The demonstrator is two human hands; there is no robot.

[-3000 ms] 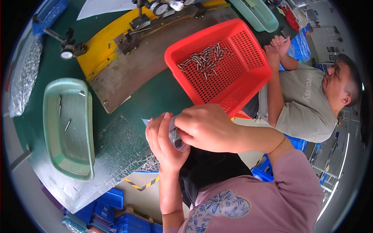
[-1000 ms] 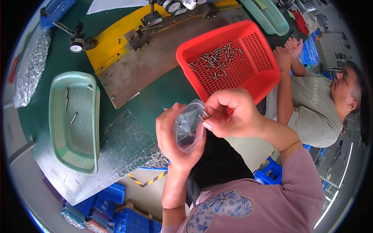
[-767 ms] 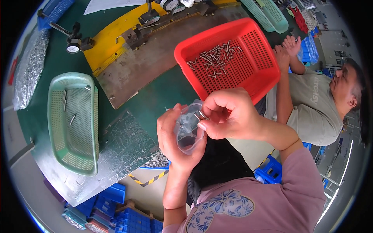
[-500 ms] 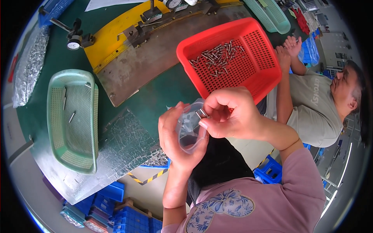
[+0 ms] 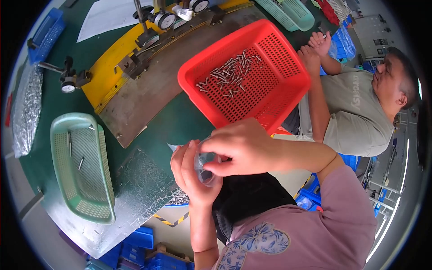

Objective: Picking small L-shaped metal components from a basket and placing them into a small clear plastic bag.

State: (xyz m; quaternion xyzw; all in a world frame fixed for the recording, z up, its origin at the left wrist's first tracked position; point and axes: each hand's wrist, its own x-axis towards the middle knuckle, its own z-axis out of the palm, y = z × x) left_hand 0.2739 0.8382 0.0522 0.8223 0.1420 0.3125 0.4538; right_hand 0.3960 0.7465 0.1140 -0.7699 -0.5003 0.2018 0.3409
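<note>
My left hand (image 5: 191, 175) is wrapped round a clear plastic cup (image 5: 208, 179), tilted so that its mouth faces my right hand. The fingertips of my right hand (image 5: 245, 146) are bent into the mouth of the cup. Whatever they pinch is hidden behind the fingers and the cup wall. Just beyond my right hand stands a red perforated basket (image 5: 211, 45) with many small metal pins (image 5: 231, 72) lying on its bottom. To the left, a pale green basket (image 5: 92, 213) holds a few slim metal pins (image 5: 81, 163).
A metal plate with a yellow edge (image 5: 101, 90) carries dial gauges (image 5: 165, 20) on stands at the back. A bag of metal parts (image 5: 28, 112) lies far left. Another green basket (image 5: 292, 18) stands at the back right. A co-worker (image 5: 355, 117) sits on the right, hands raised.
My right hand has moved from the cup's rim, where it pinched a small metal pin, into its mouth. The pin no longer shows. The whole view has shifted slightly.
</note>
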